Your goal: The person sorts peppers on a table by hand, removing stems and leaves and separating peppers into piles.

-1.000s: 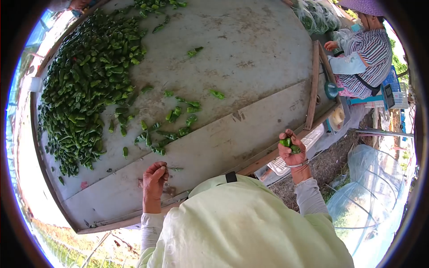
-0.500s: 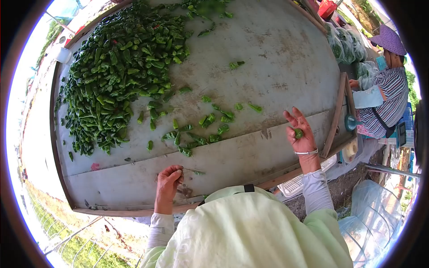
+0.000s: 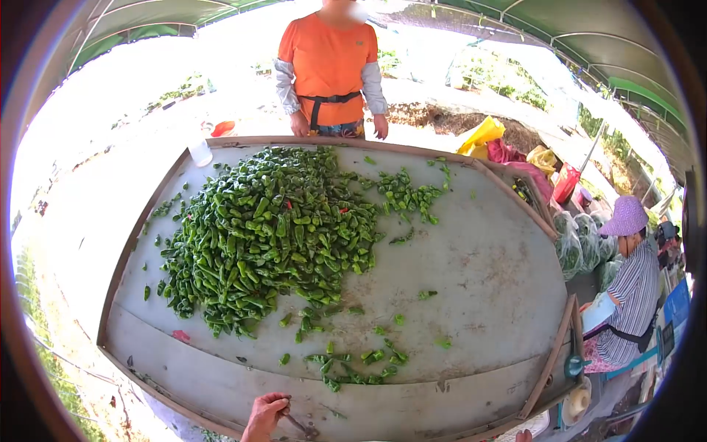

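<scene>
My left hand [image 3: 265,416] is low at the near edge of the table, thumb and fingers pinched together. A thin dark strip shows beside the fingertips; I cannot make out what they hold. Only the fingertips of my right hand [image 3: 523,436] enter at the bottom edge, so its grip is hidden. A large heap of green peppers [image 3: 258,236] covers the left half of the grey tabletop [image 3: 479,272]. Several loose peppers [image 3: 361,377] lie scattered between the heap and my left hand. A small green piece [image 3: 336,414] rests to the right of that hand.
A wooden rim [image 3: 412,149] borders the table. Across it stands a person in an orange shirt [image 3: 328,62]. A person in a purple hat [image 3: 626,216] sits at the right, near filled plastic bags [image 3: 568,247]. A white cup [image 3: 199,153] stands at the far left corner.
The view has tilted up, bringing the person opposite into sight. My right hand, which held a green pepper in its raised palm, has dropped almost out of view. The left stays pinched.
</scene>
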`<action>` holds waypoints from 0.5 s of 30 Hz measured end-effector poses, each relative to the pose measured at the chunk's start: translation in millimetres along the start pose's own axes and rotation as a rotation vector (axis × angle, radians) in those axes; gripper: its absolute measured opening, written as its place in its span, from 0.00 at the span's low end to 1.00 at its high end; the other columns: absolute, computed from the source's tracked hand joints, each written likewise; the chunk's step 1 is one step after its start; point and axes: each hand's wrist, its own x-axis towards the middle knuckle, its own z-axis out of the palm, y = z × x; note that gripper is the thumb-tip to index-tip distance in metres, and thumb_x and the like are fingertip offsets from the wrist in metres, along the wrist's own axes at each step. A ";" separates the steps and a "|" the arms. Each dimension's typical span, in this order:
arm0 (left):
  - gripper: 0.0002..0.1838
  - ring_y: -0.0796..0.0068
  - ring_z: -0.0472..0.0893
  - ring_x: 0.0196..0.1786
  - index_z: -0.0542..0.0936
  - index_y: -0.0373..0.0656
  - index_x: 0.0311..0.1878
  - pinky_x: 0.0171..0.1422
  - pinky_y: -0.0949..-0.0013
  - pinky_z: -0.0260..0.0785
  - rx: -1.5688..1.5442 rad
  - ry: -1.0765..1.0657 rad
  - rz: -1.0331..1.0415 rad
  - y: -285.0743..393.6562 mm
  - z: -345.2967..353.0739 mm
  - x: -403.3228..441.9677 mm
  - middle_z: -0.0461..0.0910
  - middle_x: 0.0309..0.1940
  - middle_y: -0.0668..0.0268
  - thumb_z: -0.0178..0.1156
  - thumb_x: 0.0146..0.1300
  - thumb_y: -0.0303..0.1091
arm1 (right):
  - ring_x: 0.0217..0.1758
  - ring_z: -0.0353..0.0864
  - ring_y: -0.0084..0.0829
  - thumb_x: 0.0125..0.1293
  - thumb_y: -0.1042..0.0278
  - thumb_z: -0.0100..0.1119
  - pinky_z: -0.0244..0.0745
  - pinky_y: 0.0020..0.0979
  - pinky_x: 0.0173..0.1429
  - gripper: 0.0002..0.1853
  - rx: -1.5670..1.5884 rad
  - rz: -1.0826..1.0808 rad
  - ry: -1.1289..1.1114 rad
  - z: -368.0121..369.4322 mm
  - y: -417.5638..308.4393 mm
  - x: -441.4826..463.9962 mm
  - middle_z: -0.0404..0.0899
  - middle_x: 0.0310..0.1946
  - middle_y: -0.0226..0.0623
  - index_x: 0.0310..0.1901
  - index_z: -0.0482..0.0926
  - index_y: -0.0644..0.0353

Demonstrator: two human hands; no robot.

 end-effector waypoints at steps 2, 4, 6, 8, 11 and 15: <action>0.04 0.73 0.77 0.23 0.79 0.34 0.36 0.26 0.75 0.68 -0.030 0.027 0.052 2.7 -15.6 -6.4 0.78 0.23 0.63 0.58 0.57 0.22 | 0.41 0.78 0.35 0.57 0.66 0.61 0.73 0.33 0.45 0.13 -0.073 -0.142 -0.063 21.1 2.2 -3.7 0.77 0.44 0.41 0.43 0.78 0.61; 0.04 0.74 0.76 0.21 0.79 0.35 0.35 0.23 0.74 0.68 -0.082 0.123 0.225 9.8 -37.0 -12.4 0.78 0.22 0.63 0.59 0.55 0.23 | 0.45 0.78 0.36 0.58 0.66 0.61 0.73 0.35 0.49 0.14 -0.138 -0.236 -0.154 53.9 10.5 -2.3 0.78 0.47 0.43 0.45 0.78 0.62; 0.05 0.75 0.76 0.20 0.78 0.37 0.36 0.22 0.74 0.67 -0.083 0.271 0.326 20.1 -63.5 -29.6 0.77 0.20 0.64 0.58 0.55 0.22 | 0.46 0.78 0.35 0.60 0.64 0.60 0.71 0.35 0.51 0.16 -0.279 -0.360 -0.266 86.6 18.5 0.8 0.78 0.47 0.42 0.47 0.78 0.63; 0.13 0.71 0.75 0.20 0.78 0.33 0.42 0.23 0.72 0.69 -0.119 0.395 0.480 5.8 -127.2 -32.9 0.77 0.21 0.62 0.60 0.51 0.25 | 0.46 0.78 0.36 0.60 0.64 0.59 0.71 0.35 0.51 0.16 -0.313 -0.400 -0.349 110.5 5.8 -10.5 0.79 0.46 0.42 0.48 0.77 0.62; 0.09 0.81 0.72 0.27 0.80 0.40 0.43 0.29 0.79 0.65 -0.052 0.718 0.516 18.1 -144.8 -95.2 0.76 0.28 0.69 0.58 0.59 0.29 | 0.46 0.78 0.39 0.61 0.61 0.59 0.71 0.36 0.52 0.17 -0.459 -0.483 -0.591 141.5 -30.2 -42.1 0.80 0.43 0.41 0.50 0.77 0.59; 0.20 0.73 0.72 0.20 0.76 0.35 0.50 0.25 0.74 0.68 0.132 1.142 0.622 -79.4 -337.9 -85.4 0.77 0.25 0.62 0.60 0.52 0.30 | 0.38 0.79 0.31 0.58 0.66 0.57 0.74 0.33 0.44 0.15 -0.379 -0.639 -0.658 173.8 -44.5 -60.8 0.80 0.34 0.36 0.47 0.77 0.59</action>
